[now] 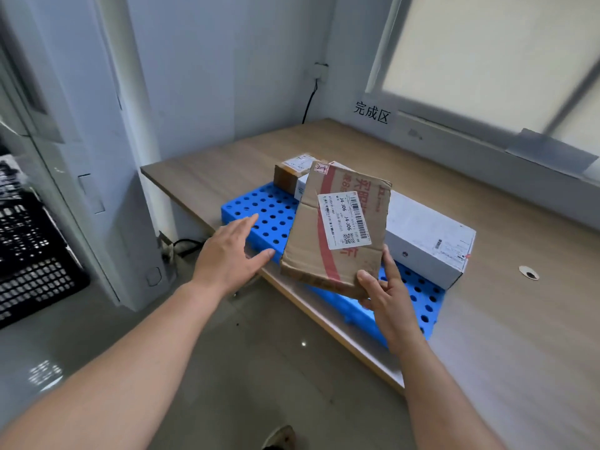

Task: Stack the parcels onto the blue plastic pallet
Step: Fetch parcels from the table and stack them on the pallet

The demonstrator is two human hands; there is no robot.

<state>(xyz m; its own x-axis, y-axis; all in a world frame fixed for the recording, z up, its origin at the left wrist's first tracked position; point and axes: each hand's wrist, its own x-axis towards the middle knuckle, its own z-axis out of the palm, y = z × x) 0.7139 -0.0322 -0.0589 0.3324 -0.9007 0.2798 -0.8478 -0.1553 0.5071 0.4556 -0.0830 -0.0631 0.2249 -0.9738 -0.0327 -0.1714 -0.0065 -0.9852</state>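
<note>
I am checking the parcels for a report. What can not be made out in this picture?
Head view: small brown box, right part hidden behind the held cardboard parcel.
White box: left end behind that parcel.
Parcel label: fine print too small.
Black crate: cut off by left edge.

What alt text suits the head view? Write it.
A right hand holds a flat cardboard parcel over a blue plastic pallet on a wooden table; the left hand hovers open. A white box and a small brown box sit on the pallet.
</note>
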